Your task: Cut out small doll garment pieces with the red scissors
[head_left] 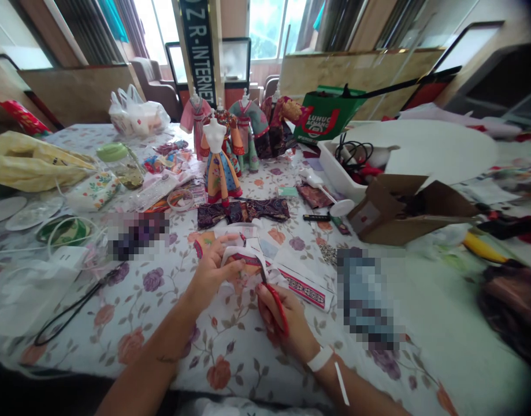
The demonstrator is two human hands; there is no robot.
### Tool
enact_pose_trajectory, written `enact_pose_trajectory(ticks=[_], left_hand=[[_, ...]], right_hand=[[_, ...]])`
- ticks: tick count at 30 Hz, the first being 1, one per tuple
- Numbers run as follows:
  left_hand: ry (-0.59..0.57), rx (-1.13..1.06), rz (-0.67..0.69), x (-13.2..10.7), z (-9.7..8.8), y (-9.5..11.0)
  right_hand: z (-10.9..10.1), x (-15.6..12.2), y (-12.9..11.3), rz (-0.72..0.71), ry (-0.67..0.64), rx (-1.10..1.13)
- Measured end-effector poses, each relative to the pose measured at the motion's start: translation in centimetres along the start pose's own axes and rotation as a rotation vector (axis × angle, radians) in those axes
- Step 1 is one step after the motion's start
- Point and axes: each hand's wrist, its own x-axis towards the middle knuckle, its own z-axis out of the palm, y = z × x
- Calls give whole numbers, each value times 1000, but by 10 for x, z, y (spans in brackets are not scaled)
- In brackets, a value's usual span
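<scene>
My left hand pinches a small piece of orange patterned fabric with a white and red trimmed edge, held just above the table. In my right hand is a pair of red-handled scissors, its blades pointing up at the right edge of that fabric. Beyond it, a strip of white fabric with a red and black patterned ribbon lies to the right. Another orange cut piece sits behind my left hand. Folded dark paisley fabric lies farther back.
Small dress forms in robes stand at the back middle. At right are a white bin, a cardboard box and a green bag. A jar, a yellow bag and a black strap are at left.
</scene>
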Motion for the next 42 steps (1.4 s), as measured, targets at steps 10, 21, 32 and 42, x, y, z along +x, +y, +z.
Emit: enact_pose_trajectory(ticks=[10,21,32,42], left_hand=[[96,108,1,1,-3,-5],[165,158,33,-2,6,4],[126,229,46,-3,3,1],[129,376,100,-3,1,0]], right_hand=[[4,-2,-5,-37,-31,-26],[4,-5,-9,12,-71,-64],[4,-4,-7,27,-61,-45],[3,-3,-6,3,-78,-69]])
